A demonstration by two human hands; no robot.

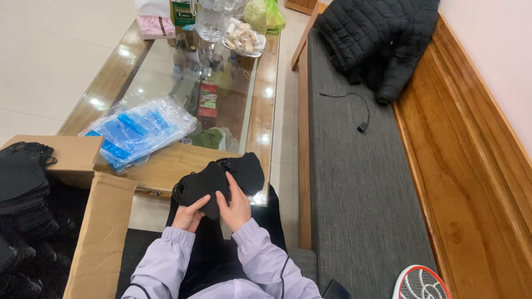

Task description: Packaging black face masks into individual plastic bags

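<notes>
Gripped in both hands, low centre of the frame: a stack of black face masks (pixel 219 180), left hand (pixel 188 215) closed under the near edge, right hand (pixel 237 207) wrapped round the middle with fingers (pixel 231 185) spread over the top; held just above the lap, against the near edge of the glass-topped table (pixel 266 83); clear blue-printed packets (pixel 138 130) at centre left; open cardboard box (pixel 100 238) of more masks at lower left; best handled, by the look of it, with edges squared, ear loops tucked, pressure light.
</notes>
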